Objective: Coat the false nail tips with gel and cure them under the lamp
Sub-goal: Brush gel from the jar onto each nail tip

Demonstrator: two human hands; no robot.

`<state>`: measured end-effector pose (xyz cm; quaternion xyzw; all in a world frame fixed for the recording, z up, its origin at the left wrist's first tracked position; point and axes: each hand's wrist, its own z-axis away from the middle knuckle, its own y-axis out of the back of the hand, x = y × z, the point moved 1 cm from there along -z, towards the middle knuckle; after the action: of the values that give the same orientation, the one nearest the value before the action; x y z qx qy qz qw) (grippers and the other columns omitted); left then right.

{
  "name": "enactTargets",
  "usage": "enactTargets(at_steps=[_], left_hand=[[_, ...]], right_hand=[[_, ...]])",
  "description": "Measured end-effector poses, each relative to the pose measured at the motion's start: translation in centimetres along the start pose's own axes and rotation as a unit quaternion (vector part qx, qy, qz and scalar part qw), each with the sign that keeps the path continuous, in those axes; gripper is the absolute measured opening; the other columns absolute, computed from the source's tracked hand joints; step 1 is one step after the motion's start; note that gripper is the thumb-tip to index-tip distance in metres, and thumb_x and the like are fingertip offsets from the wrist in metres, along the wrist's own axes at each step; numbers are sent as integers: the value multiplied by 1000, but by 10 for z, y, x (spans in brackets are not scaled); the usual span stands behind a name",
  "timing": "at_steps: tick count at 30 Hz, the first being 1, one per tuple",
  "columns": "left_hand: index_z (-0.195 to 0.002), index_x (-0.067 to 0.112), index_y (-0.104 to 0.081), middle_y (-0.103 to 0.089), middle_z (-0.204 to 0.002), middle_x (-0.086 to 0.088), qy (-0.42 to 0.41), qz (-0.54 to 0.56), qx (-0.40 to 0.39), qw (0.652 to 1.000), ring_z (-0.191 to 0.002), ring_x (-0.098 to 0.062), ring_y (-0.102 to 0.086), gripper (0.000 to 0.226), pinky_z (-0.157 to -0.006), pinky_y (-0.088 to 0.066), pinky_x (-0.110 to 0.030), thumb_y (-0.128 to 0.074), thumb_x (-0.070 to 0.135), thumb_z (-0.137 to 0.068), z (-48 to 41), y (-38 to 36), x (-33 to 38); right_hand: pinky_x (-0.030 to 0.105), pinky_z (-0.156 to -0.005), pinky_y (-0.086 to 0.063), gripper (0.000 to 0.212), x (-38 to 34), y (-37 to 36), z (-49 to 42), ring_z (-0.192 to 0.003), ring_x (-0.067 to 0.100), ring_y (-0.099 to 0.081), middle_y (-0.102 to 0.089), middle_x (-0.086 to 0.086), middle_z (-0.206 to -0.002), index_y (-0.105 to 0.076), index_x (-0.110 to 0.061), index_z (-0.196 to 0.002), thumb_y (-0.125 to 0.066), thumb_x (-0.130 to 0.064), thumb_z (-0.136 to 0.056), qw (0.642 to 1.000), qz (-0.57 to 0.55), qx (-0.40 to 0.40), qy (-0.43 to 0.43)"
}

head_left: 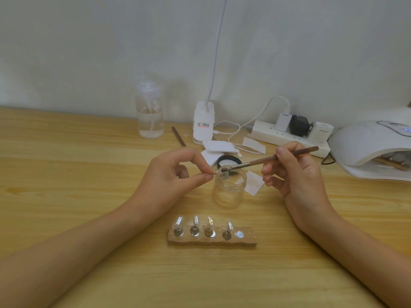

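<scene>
The nail tip (218,173) sits over the mouth of a clear jar (229,194) near the middle of the table (77,170), pinched between thumb and forefinger of the left hand (175,174). The brush (266,160) touches it with its bristles, its handle gripped in the curled fingers of the right hand (298,172). Towards the front edge, a wooden block (245,240) carries four more tips (195,221) upright on stands. The curing lamp (364,145) stands at the right edge. Along the back edge are a pump bottle (150,116) and a power strip (266,132).
</scene>
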<state>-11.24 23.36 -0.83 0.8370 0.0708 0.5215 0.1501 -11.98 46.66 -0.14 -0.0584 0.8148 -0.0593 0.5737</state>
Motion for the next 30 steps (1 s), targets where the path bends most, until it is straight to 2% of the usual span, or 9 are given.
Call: enactTargets(at_steps=[4,7,9,12,17,22,27,30], left_hand=[[-80,17,-71,-58,-59,28,-3,-1,-8,1000,-47,-7,-35,10,-51,-33,-10,-79,10,-80,0,0,1],[-80,21,-72,-61,-64,27,-3,-2,-10,1000,-46,-6,-36,13,-50,-34,-9,-79,10,-80,0,0,1],[-79,24,-72,-66,-73,24,-3,2,-12,1000,-46,-6,-36,15,-50,-35,-10,-79,11,-80,0,0,1],[-77,30,-72,-71,-88,16,-3,10,-15,1000,-47,-8,-36,19,-50,-35,-12,-79,12,-80,0,0,1],[-76,30,-73,-69,-78,21,0,12,-15,1000,-45,-5,-34,20,-48,-32,-9,-79,11,-80,1,0,1],[-79,27,-74,-71,-86,17,0,7,-16,1000,-47,-7,-35,15,-50,-35,-12,-79,13,-79,0,0,1],[-78,29,-73,-72,-89,15,1,4,-16,1000,-48,-11,-35,16,-50,-36,-14,-79,13,-79,0,0,3],[-77,30,-73,-72,-89,15,2,5,-14,1000,-48,-13,-35,18,-50,-35,-13,-79,13,-79,1,1,3]], right_hand=[[22,-52,-50,17,-1,-3,1,-58,15,-62,-66,4,-66,-52,-15,-85,-55,-31,-90,999,-3,-32,11],[23,-51,-51,17,1,-1,0,-58,14,-62,-66,4,-65,-52,-15,-86,-56,-31,-89,1000,7,-6,0],[22,-51,-50,17,1,1,-1,-57,13,-61,-65,3,-64,-51,-14,-86,-56,-31,-88,1000,-4,8,-3],[20,-47,-46,19,0,-1,0,-57,13,-60,-65,3,-64,-50,-15,-85,-55,-33,-89,1000,-13,-14,4],[19,-44,-43,19,1,0,-1,-54,12,-57,-63,2,-62,-49,-14,-86,-56,-32,-87,1000,4,3,-7],[21,-47,-46,18,-1,-2,0,-57,14,-59,-64,3,-64,-50,-16,-85,-56,-33,-88,1000,-8,-26,5],[20,-46,-45,15,1,1,-1,-56,12,-58,-63,2,-63,-50,-16,-85,-53,-27,-94,1000,-3,3,-5],[20,-47,-46,17,-1,-2,0,-57,13,-59,-64,2,-64,-50,-16,-85,-54,-32,-90,1000,-12,-26,3]])
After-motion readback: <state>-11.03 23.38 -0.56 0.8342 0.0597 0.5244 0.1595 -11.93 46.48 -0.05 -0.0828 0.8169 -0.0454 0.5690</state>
